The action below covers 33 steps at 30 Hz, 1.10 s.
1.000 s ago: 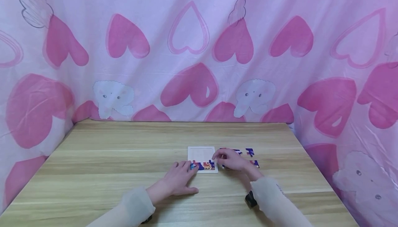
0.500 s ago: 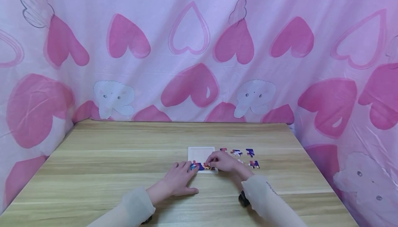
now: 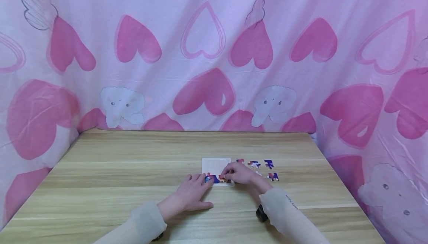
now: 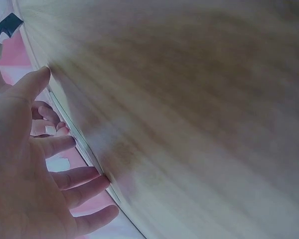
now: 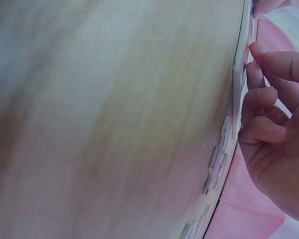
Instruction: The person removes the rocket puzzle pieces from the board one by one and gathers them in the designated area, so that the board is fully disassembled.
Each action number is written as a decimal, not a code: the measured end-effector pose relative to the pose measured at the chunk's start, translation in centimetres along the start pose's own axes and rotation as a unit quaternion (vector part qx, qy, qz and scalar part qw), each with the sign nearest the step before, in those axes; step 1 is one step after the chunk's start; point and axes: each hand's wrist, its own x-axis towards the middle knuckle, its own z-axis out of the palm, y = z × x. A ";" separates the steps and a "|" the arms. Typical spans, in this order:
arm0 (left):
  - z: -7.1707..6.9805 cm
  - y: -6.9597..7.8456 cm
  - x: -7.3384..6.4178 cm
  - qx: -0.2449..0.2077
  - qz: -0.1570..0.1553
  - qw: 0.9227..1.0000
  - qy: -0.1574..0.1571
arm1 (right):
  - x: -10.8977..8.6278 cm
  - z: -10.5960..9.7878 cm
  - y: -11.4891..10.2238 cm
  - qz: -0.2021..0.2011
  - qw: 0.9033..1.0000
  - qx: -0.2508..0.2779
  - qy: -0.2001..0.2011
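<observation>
In the head view, a white puzzle tray (image 3: 216,164) lies flat on the wooden table, with a row of joined colourful puzzle pieces (image 3: 215,179) along its near side. My left hand (image 3: 190,193) rests at the tray's left front corner, fingers spread and fairly straight, index fingertip over the row, thumb out on the table. From the right my right hand (image 3: 240,172) reaches over the tray, thumb and index fingertips brought together on a puzzle piece at the row's right part. The right wrist view shows its other fingers (image 5: 261,99) curled; the piece is mostly hidden there.
Right of the tray lie several loose puzzle pieces, among them a purple one (image 3: 269,164), a white and purple one (image 3: 254,164) and a red and blue one (image 3: 273,176). A pink heart-patterned curtain (image 3: 200,51) hangs behind the table (image 3: 133,155) and along both sides.
My right hand has moved left from the loose pieces and the tray's right edge onto the row of pieces, uncovering loose pieces. It stays there over the last half second. My left hand has not moved.
</observation>
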 end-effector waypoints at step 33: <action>-0.7 0.3 -0.4 -0.024 -0.018 0.999 -0.036 | 2.3 -0.2 -0.9 0.023 0.999 0.039 -0.026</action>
